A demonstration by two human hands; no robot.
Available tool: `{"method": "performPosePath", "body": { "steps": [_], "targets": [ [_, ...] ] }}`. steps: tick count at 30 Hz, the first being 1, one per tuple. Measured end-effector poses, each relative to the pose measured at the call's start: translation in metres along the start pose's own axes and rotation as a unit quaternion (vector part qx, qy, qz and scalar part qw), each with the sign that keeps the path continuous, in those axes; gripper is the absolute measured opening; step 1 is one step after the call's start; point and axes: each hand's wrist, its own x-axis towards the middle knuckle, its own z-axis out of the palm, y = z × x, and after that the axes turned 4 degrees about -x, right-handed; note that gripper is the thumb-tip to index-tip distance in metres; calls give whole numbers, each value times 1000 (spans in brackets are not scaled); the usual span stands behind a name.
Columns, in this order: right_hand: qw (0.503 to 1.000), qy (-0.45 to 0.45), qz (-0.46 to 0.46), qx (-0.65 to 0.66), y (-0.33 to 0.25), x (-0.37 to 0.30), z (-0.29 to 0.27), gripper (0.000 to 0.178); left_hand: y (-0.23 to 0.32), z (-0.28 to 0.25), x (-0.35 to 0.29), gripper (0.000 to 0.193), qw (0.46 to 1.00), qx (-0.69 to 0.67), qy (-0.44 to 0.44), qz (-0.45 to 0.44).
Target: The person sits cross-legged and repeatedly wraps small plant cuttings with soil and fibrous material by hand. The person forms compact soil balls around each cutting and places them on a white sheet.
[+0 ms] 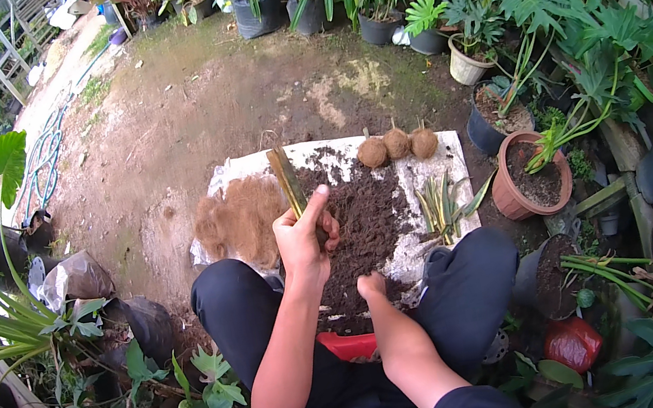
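My left hand (303, 241) is closed round a long, stiff green-and-brown leaf piece (285, 178), like a snake plant cutting, which stands nearly upright above the sheet. Low on the dark soil heap (367, 212) rests my right hand (371, 285); its fingers are curled in against the soil, and what they hold is hidden. A mat of brown coconut fibre (245, 214) lies left of the heap. Three round fibre balls (397, 142) with short stems sit at the sheet's far edge. To the right are several striped snake plant leaf cuttings (439, 208).
Under these things lies a white sheet (451, 149) on the bare ground. A red container (349, 345) stands between my legs. Potted plants, among them a terracotta pot (504, 194), line the right and far sides. Left are leafy plants and a coiled blue hose (44, 162).
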Motion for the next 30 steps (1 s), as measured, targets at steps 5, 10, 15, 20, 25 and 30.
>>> {"method": "performPosePath", "body": {
  "steps": [5,10,15,20,25,30],
  "targets": [
    [995,-20,36,-92,32,-30,65,94,1,-9,-3,50,994,-91,-51,-26],
    [997,-9,-74,-12,4,-22,86,95,-1,-16,-2,37,979,-187,-32,-75],
    [964,-22,-245,-95,-38,17,63,92,-1,-19,-5,31,973,-215,-31,-81],
    [926,-11,-268,-267,-44,32,35,87,-1,-19,-1,29,970,-233,6,-69],
    [890,-18,-415,-188,5,3,52,73,-2,-19,1,30,971,-233,4,-61],
    [868,-40,-454,-199,10,-3,56,62,-3,-21,0,32,973,-222,4,-68]
  ]
}}
